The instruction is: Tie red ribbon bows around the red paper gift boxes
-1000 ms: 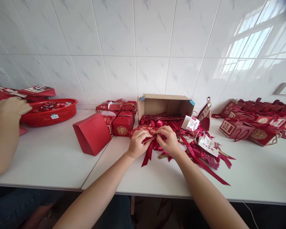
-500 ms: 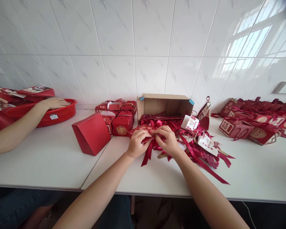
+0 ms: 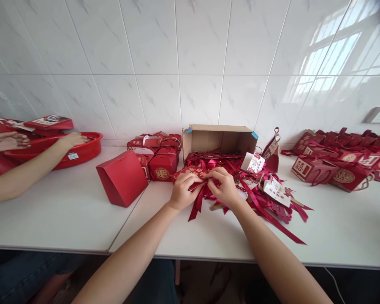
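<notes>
Between my hands is a red printed gift box (image 3: 191, 170) with pale lettering, seen only in part. My left hand (image 3: 184, 190) pinches its near edge, fingers bent. Touching fingertips with it from the right, my right hand (image 3: 223, 185) is closed on the same box's edge. What exactly lies under the fingertips is hidden. A dark red ribbon (image 3: 195, 207) hangs below the hands onto the table. To the right lies a heap of ribbons (image 3: 261, 207) with white printed tags (image 3: 277, 191). Behind stands an open cardboard carton (image 3: 220, 128) holding more red ribbon.
A plain red box (image 3: 122, 179) stands left, beside several folded gift boxes (image 3: 163, 164). Further left, another person's hand (image 3: 74, 139) reaches into a red basin (image 3: 85, 154). Rows of red boxes (image 3: 348, 173) fill the right side. A tiled wall (image 3: 199, 101) closes off the back.
My hands keep nearly the same pinch on the box. At the left, the other person's hand in the basin has shifted, and their other hand has come further into view.
</notes>
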Demonstrator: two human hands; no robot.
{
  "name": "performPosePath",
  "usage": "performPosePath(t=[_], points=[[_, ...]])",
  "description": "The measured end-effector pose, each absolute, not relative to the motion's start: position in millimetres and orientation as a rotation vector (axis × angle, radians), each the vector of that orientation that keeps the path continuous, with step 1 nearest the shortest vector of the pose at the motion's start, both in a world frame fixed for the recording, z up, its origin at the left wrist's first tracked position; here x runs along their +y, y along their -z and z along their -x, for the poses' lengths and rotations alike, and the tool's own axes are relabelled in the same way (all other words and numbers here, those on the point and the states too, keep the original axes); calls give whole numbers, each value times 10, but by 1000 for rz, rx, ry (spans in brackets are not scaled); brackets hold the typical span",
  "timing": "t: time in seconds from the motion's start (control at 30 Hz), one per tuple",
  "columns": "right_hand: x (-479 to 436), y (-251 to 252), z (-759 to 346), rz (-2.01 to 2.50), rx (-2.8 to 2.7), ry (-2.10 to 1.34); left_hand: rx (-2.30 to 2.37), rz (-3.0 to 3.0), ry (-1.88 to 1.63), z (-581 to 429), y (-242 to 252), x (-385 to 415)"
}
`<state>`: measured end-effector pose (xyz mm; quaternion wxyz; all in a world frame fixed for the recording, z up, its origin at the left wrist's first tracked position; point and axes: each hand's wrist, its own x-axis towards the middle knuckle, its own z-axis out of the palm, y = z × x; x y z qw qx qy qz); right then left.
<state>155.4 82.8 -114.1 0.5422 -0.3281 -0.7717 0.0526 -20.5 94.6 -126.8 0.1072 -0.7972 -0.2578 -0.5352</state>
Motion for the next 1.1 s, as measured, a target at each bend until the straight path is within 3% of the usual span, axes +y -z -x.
performPosePath(t=[1.1], points=[[833, 1140, -1546, 754, -1864, -133, -757, 2362, 1595, 206, 1271, 948]])
